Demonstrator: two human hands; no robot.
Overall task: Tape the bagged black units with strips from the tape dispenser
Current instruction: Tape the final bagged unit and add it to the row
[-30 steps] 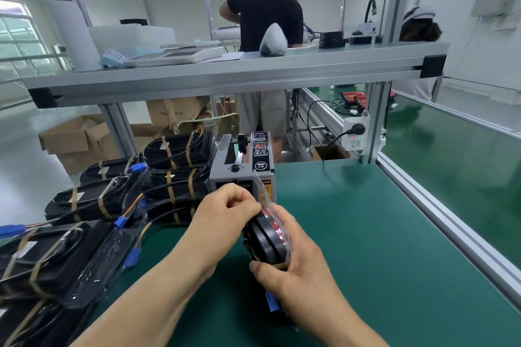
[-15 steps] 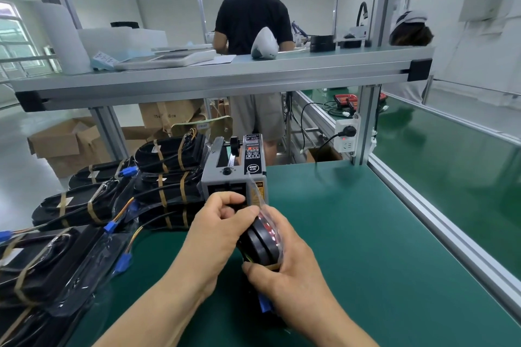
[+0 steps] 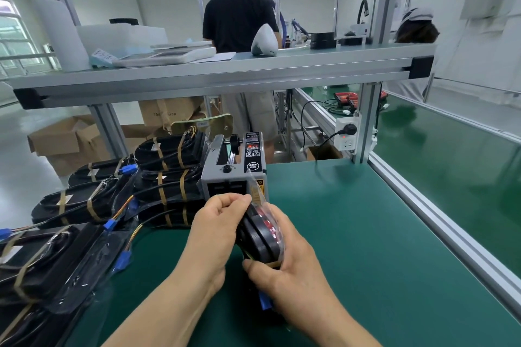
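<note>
Both hands grip a bagged black unit [image 3: 260, 236] before the tape dispenser [image 3: 234, 175]: left hand [image 3: 217, 231] curled on top, right hand [image 3: 284, 265] cupping beneath.

Cardboard boxes [image 3: 60, 141] on floor; person [image 3: 241, 17] beyond shelf [image 3: 197, 76].

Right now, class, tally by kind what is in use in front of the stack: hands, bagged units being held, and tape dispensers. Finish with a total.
2 hands: left hand, right hand
1 bagged unit, gripped by both hands
1 tape dispenser, just behind the hands
Total: 4
</note>
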